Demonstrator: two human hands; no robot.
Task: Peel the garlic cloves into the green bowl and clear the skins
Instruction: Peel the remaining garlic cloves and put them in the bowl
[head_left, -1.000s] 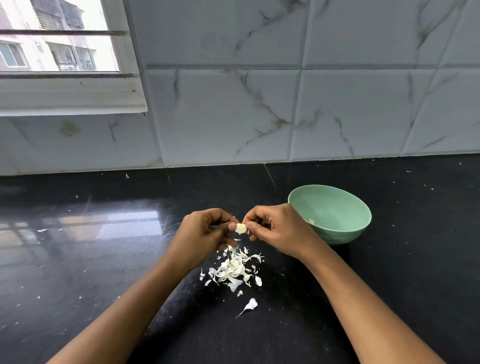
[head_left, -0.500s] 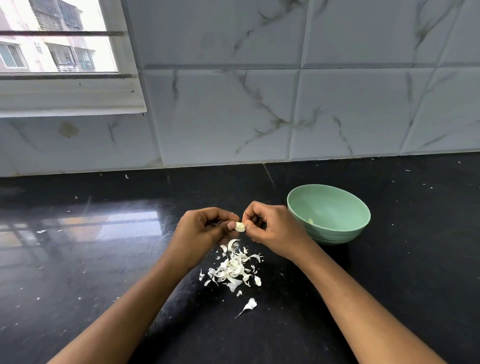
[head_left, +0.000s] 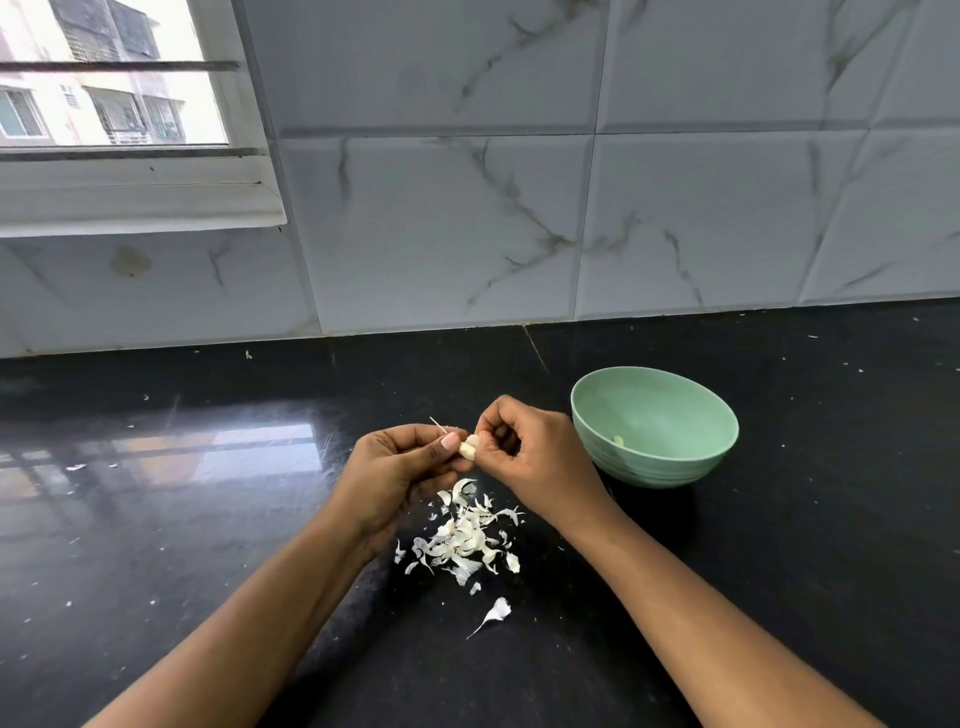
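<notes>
A pale garlic clove (head_left: 469, 447) is pinched between my left hand (head_left: 400, 470) and my right hand (head_left: 530, 460), held above the black counter. A thin sliver of skin sticks up from my left fingertips. Directly below the hands lies a heap of white garlic skins (head_left: 462, 540), with one loose skin (head_left: 496, 612) nearer to me. The green bowl (head_left: 660, 462) stands just right of my right hand, and a peeled clove (head_left: 618, 441) shows inside near its front wall.
The black granite counter (head_left: 208, 519) runs back to a marble-tiled wall (head_left: 519, 208). A window with a white sill (head_left: 135, 192) sits at the upper left. Small skin flecks dot the counter on both sides.
Both hands have stayed over the skin heap, working the clove. My right hand's fingers have shifted on the clove, and a sliver of skin now sticks up from my left fingertips.
</notes>
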